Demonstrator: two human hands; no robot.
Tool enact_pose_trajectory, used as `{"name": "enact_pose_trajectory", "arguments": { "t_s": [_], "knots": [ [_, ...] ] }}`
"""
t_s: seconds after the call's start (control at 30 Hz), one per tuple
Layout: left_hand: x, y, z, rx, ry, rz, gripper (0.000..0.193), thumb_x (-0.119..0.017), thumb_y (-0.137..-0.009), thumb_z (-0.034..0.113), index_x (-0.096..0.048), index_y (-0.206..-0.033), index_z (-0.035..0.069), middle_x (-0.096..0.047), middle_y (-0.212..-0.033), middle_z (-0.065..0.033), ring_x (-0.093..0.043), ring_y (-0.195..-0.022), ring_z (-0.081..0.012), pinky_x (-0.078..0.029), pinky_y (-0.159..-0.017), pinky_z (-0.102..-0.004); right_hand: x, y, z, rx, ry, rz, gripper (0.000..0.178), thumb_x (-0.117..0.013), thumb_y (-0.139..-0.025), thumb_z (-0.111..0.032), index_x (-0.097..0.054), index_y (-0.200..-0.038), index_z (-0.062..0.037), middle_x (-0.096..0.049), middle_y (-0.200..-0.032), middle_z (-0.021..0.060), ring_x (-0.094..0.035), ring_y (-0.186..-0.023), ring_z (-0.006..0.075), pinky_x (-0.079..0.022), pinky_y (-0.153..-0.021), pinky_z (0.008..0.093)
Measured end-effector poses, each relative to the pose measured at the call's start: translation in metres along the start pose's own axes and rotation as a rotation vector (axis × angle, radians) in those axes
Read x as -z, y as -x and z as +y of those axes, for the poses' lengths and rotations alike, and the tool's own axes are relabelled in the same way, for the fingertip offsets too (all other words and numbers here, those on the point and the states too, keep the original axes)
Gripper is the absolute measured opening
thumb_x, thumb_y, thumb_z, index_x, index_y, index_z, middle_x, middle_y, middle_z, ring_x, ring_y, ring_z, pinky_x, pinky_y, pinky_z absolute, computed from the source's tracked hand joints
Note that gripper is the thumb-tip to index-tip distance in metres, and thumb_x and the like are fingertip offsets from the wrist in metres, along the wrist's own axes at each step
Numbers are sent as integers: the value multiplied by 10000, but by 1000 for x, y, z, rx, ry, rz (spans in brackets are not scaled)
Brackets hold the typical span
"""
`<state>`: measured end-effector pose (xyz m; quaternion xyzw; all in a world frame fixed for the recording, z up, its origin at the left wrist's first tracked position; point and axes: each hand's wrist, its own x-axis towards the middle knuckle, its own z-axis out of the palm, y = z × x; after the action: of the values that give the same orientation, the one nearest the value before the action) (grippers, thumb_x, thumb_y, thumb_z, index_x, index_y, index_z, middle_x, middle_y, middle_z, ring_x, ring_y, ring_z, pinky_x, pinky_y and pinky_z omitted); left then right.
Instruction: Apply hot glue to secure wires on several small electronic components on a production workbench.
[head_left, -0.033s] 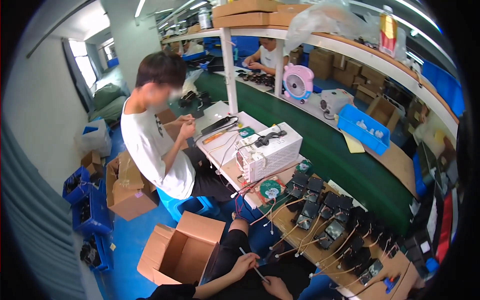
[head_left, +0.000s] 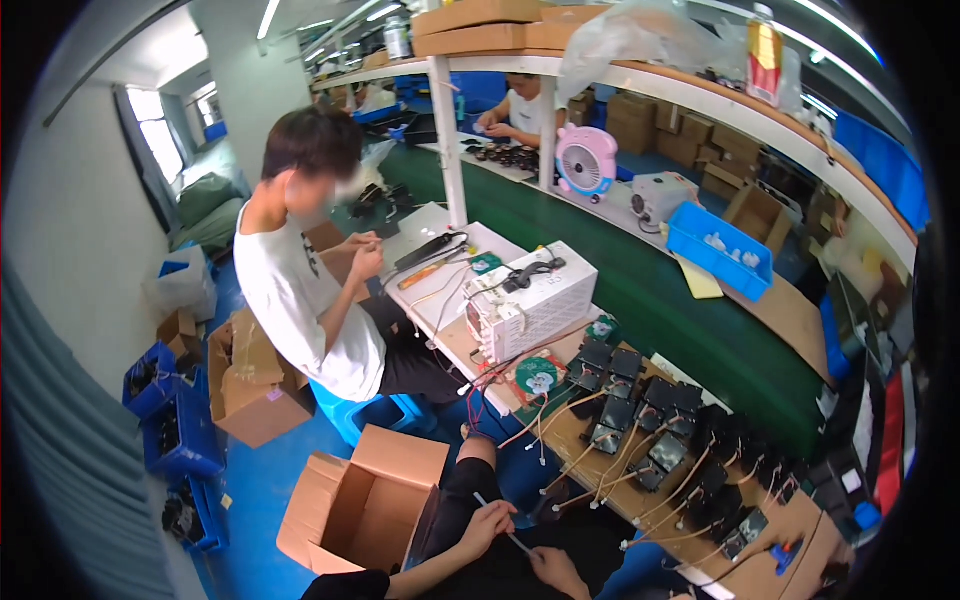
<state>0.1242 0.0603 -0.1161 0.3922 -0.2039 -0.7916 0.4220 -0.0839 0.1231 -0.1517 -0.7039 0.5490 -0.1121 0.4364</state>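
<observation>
Via the head feed, I've got the left hand (head_left: 487, 528) with fingers closed round a thin grey-white rod (head_left: 520, 545), pinching it near the upper end, a short bit poking out above. Right hand (head_left: 558, 571) is at the rod's lower end, fingers curled and touching; can't tell how firmly it grips. Rod is tilted, top end leaning left, over the wearer's black-clad lap. Open cardboard box (head_left: 402, 456) on the blue floor, just left of the lap. To the right I see a workbench (head_left: 792, 540) with rows of black modules (head_left: 663, 455), pale wires trailing off the near edge. Farther along: round green circuit board (head_left: 538, 378), then white vented metal unit (head_left: 545, 300), black cable on top. Co-worker in a white T-shirt (head_left: 300, 265) sits on a blue stool (head_left: 352, 420) at the bench's far end, both hands together; can't make out what's in them.
</observation>
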Motion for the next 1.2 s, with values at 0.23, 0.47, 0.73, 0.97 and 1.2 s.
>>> {"name": "enact_pose_trajectory", "arguments": {
  "t_s": [0.23,0.47,0.73,0.97,1.2],
  "knots": [
    [-29,40,54,-382,90,-187,319,-431,-1041,296,-592,-1009,22,-400,-546,-12,-468,-612,-145,-471,-816,-335,25,-18,-47,-42,-504,300,268,-616,-945,-284,-714,-986,-38,-648,-746,52,-532,-636,177,-443,-616,292],
    [50,10,119,-608,199,277,467,-405,-1033,496,-543,-1243,101,-637,-1152,-96,-600,-1033,-198,-443,-870,-348,154,26,-174,151,-391,298,222,-546,-975,-191,-686,-1067,-45,-654,-765,53,-517,-586,154,-406,-556,248],
    [17,-24,115,-605,23,201,283,-587,-991,273,-551,-1210,97,-634,-1113,-68,-585,-961,-147,-443,-825,-290,18,20,-139,268,11,-104,196,-561,-951,-149,-648,-1111,-76,-669,-785,115,-602,-586,301,-477,-536,367],
    [75,-45,70,-251,458,108,248,-530,-986,236,-595,-1170,83,-653,-1090,-79,-607,-987,-166,-452,-827,-303,27,53,-120,498,-260,393,196,-542,-945,-113,-664,-1089,-59,-658,-768,128,-593,-584,332,-477,-535,360],
    [25,-39,108,-213,1203,-264,468,-536,-970,355,-513,-1354,88,-605,-1312,-89,-544,-1255,-246,-429,-946,-374,18,59,-92,629,-321,341,234,-588,-910,-67,-663,-1130,-40,-693,-901,111,-624,-632,293,-502,-581,348]
  ]
}}
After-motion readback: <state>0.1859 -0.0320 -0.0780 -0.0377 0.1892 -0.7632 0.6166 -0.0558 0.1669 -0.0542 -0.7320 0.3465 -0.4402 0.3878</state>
